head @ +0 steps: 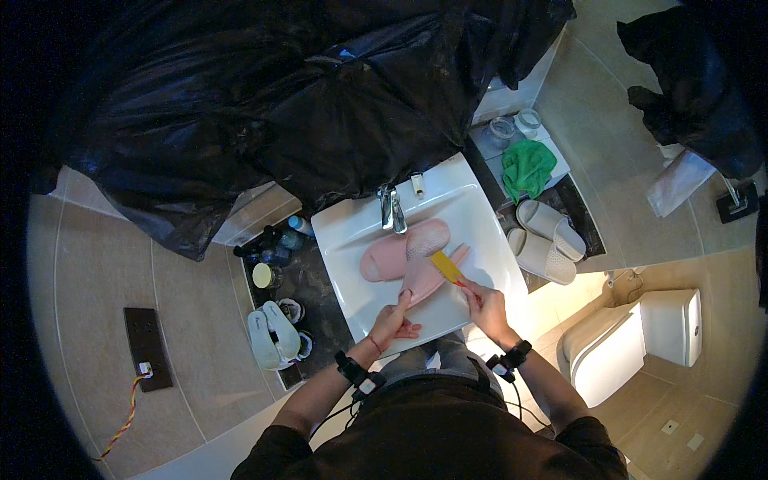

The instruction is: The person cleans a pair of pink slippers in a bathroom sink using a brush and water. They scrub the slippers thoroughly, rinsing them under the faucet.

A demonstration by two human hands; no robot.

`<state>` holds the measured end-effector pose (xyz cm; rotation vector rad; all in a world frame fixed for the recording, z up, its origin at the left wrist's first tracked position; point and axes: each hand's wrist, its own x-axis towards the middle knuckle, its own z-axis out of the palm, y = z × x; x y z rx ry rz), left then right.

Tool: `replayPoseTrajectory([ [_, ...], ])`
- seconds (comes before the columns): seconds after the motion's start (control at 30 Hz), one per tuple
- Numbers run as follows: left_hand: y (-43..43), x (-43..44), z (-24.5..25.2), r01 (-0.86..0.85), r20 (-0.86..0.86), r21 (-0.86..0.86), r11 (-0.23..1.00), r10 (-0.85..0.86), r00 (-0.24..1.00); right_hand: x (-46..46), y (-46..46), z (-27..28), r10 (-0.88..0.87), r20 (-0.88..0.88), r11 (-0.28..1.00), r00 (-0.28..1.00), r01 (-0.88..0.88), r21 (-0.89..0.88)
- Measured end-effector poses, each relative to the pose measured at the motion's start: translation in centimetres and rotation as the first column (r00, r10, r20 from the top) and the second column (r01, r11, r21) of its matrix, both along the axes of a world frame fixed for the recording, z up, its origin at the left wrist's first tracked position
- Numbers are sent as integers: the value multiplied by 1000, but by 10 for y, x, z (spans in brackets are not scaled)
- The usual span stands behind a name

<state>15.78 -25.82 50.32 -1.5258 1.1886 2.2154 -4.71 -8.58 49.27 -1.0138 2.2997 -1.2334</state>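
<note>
A white washbasin [329, 252] lies before me, with a chrome faucet [387, 210] at its far side. In the basin are two pink slide sandals. The nearer sandal [422, 283] is tipped on its side, and my left hand [390, 324] grips its near end between thumb and fingers. My right hand [489, 312] holds a yellow scrubbing brush [447, 268] by its red handle, the head over the edge of that sandal; whether the bristles touch cannot be seen. The farther sandal [384, 258] lies sole down below the faucet, partly behind the nearer one.
Grey slides [543, 255], a green cloth [529, 167] and glass jars [501, 128] are on the right counter. Pale slippers [264, 336], a yellow-lidded jar [262, 275] and several bottles [290, 239] stand left. Black plastic sheeting [360, 108] hangs behind the basin. A toilet [606, 357] is at right.
</note>
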Motion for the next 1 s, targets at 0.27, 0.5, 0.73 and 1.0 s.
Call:
replayPoseTrajectory([
  [0.27, -2, 14, -26, 2, -101, -210, 978, -24, 995, 2, -1, -5, 4, -76, 999, 997, -1, 35],
  [0.5, -1, 37, -42, 373, 143, -606, 703, -364, 920, 14, 13, 4, 86, -24, 988, 996, -82, 134],
  [0.73, -89, 20, -63, 481, 504, -863, -154, -323, 801, 15, 16, 3, 63, -34, 990, 997, -58, 129],
  [1.0, -96, -14, -96, 531, 484, -846, 46, -351, 801, 13, 13, 19, 24, 46, 990, 999, -30, 135],
])
